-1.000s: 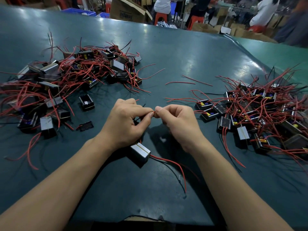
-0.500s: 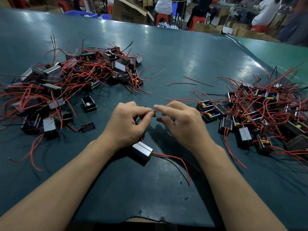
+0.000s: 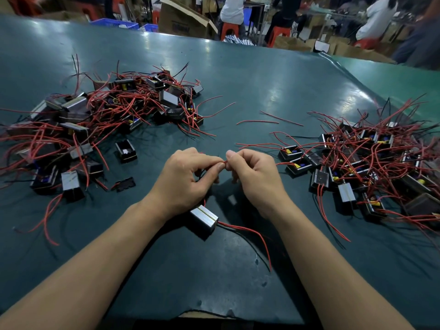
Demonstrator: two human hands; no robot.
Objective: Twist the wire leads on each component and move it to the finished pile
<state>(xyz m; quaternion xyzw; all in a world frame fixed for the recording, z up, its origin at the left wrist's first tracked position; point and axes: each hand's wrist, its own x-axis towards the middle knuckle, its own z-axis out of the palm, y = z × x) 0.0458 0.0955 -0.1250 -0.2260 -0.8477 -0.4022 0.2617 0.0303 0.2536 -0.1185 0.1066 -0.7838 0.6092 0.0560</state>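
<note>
Component (image 3: pixel 204 217), silver-faced, trails red and black leads; both hands pinch a red lead (image 3: pixel 223 161).

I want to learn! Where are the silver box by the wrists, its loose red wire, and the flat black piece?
silver box (image 3: pixel 204 216), head view, top face.
loose red wire (image 3: pixel 258 234), head view, mid-length.
flat black piece (image 3: pixel 125 184), head view, centre.

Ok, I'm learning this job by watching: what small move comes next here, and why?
Probably roll the red lead between the fingertips to twist it. Both the left hand and right hand pinch it where they meet, and its component lies on the table under the left wrist, in neither pile.
</note>
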